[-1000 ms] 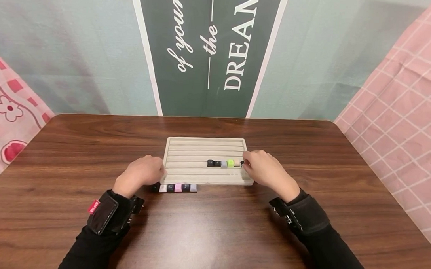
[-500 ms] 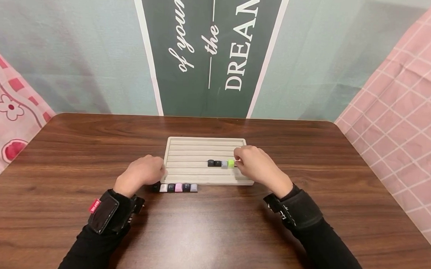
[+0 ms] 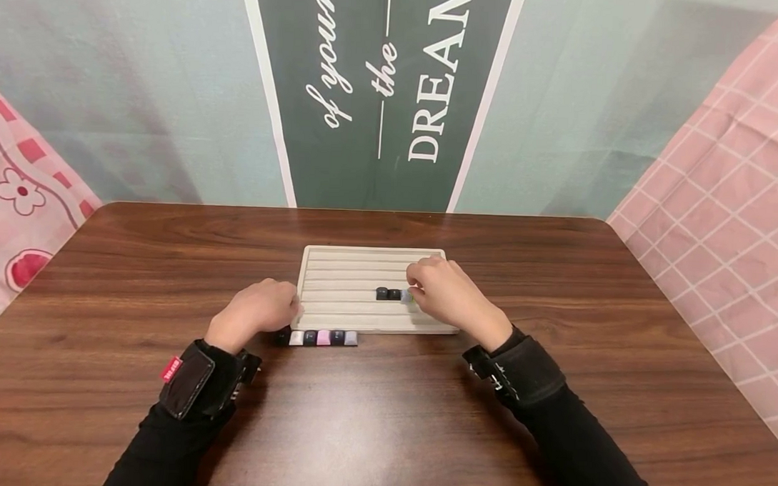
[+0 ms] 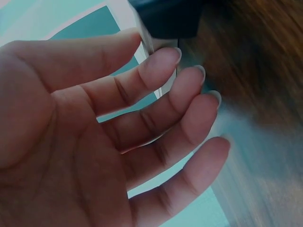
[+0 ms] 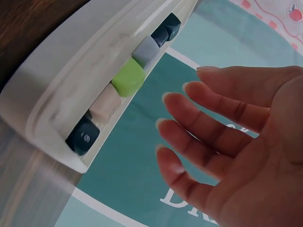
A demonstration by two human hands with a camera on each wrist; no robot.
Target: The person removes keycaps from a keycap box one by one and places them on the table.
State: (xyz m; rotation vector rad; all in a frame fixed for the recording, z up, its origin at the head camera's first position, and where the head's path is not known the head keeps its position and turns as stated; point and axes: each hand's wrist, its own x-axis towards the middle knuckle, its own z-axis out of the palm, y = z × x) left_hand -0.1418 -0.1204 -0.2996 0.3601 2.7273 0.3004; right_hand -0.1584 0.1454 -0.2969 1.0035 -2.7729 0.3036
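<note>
A cream ridged tray [image 3: 337, 264] holds a row of keycaps. In the right wrist view I see a black keycap [image 5: 84, 137], a beige keycap [image 5: 105, 102], a lime green keycap [image 5: 128, 78], a lavender-grey keycap [image 5: 146, 51] and dark ones beyond. My right hand [image 3: 448, 291] is over the right part of this row and covers some of it in the head view; its fingers are loosely bent with nothing between them. My left hand [image 3: 258, 311] stays at the tray's left edge, fingers relaxed, thumb and index fingertips right by the rim. A dark keycap [image 4: 168, 19] shows just past those fingertips.
Along the tray's front edge, on the brown wooden table [image 3: 370, 414], lies a second row of keycaps, including a pink keycap [image 3: 323, 338] and a white keycap [image 3: 297, 338]. A printed cloth backdrop [image 3: 207, 101] hangs behind the table.
My right hand has moved left along the row in the tray, from its right end to over the green keycap. My left hand has stayed in place.
</note>
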